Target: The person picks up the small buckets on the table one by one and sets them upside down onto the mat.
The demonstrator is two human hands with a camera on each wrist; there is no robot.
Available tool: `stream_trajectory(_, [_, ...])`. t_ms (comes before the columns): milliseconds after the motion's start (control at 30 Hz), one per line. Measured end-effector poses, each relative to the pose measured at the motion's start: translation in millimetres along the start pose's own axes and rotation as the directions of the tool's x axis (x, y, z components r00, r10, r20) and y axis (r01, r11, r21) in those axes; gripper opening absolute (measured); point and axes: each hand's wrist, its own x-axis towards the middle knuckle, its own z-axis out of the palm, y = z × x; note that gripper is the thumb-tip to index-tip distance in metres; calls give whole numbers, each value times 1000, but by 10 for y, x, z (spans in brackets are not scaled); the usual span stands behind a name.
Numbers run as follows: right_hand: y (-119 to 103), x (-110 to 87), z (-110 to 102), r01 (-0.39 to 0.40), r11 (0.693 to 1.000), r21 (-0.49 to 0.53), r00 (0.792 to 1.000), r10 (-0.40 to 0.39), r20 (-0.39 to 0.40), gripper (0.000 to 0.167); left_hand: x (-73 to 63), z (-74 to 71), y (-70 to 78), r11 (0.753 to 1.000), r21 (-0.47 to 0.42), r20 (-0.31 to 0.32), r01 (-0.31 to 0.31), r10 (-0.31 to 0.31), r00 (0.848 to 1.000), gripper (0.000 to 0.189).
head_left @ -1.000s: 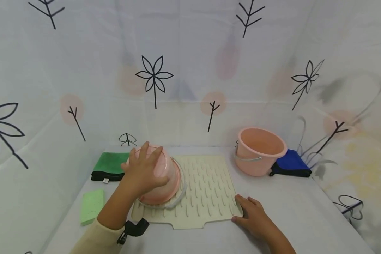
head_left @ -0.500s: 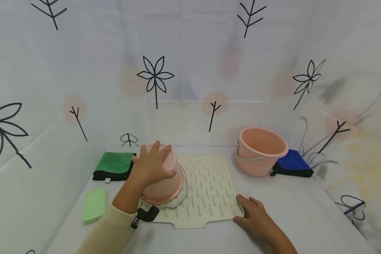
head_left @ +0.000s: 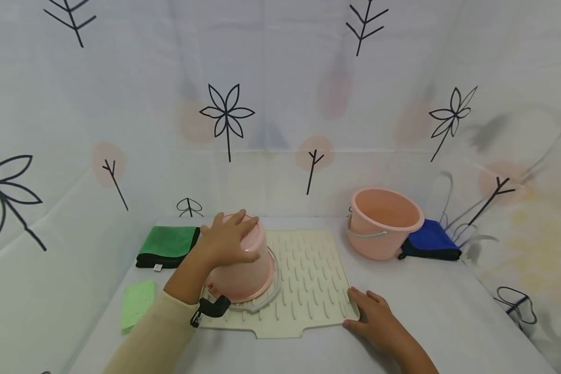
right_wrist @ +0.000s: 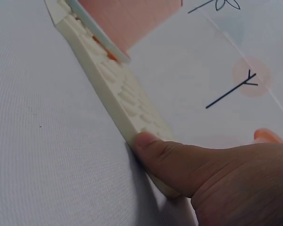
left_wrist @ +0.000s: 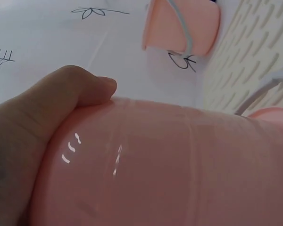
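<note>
In the head view, a pink bucket (head_left: 245, 275) stands upside down on the left part of a cream ridged board (head_left: 304, 280). My left hand (head_left: 224, 241) grips it by the upturned base, fingers spread over the top; in the left wrist view the thumb (left_wrist: 92, 89) lies along its side. The bucket's grey handle (head_left: 264, 304) hangs low around the rim by the board. My right hand (head_left: 374, 317) holds the board's near right corner, and the right wrist view shows its thumb (right_wrist: 153, 146) pressed to the edge. Its other fingertips are hidden there.
A second pink bucket (head_left: 371, 244) stands upright at the back right, beside a folded blue cloth (head_left: 427, 240). At the left lie a folded green cloth (head_left: 168, 243) and a light green sponge (head_left: 137, 304). White printed fabric (head_left: 280, 182) hangs behind the table.
My left hand has moved the upside-down bucket a little to the right on the board. The right hand and the board look still.
</note>
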Motion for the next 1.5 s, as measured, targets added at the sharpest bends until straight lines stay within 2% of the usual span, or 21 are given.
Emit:
stream_trajectory(200, [1,-8,-6,-6,1000,-6,1000,6,7,101,37,-11,11,998,-21,34,-59,60,998,88])
stream_trajectory(333, [1,-6,-4,-14,1000,-4,1000,14,7,102,38,-20,36,997,-12,51,-78,78,996,89])
stream_trajectory(667, [-11,7,-15,-37,999,14,999,37,3,102,39,-38,65,1000,-26,48,-15,17,999,91])
stream_trajectory(767, [-19,2,-25,-29,999,18,1000,29,1,101,20,-31,67,1000,-31,4,-2,2,1000,91])
stream_trajectory(867, [-17,-1,-19,-18,1000,24,1000,18,-3,100,-21,17,66,999,-35,-111,6,-10,994,89])
stream_trajectory(933, [-12,-3,-12,-15,999,29,1000,15,-5,100,-73,63,68,999,-37,-210,3,-10,978,86])
stream_trajectory(1067, [1,-13,-5,-14,999,32,1000,15,-9,100,-215,159,53,995,-95,-370,-16,-20,929,80])
stream_trajectory(1133, [3,-18,-6,-11,999,35,1000,11,-11,100,-290,195,38,989,-145,-404,-17,-44,914,79])
stream_trajectory(1267, [4,-26,-4,2,999,38,1000,-2,-13,99,-480,270,-11,957,-288,-442,21,-152,884,78])
stream_trajectory(1333, [5,-27,0,5,999,37,1000,-5,-13,99,-602,320,-49,932,-363,-484,15,-202,852,75])
stream_trajectory(1467, [6,-30,-3,6,999,32,1000,-5,-16,99,-825,436,-171,896,-440,-614,-69,-244,750,68])
stream_trajectory(1500, [6,-30,-6,6,1000,29,1000,-5,-19,99,-868,465,-210,889,-451,-631,-85,-250,734,65])
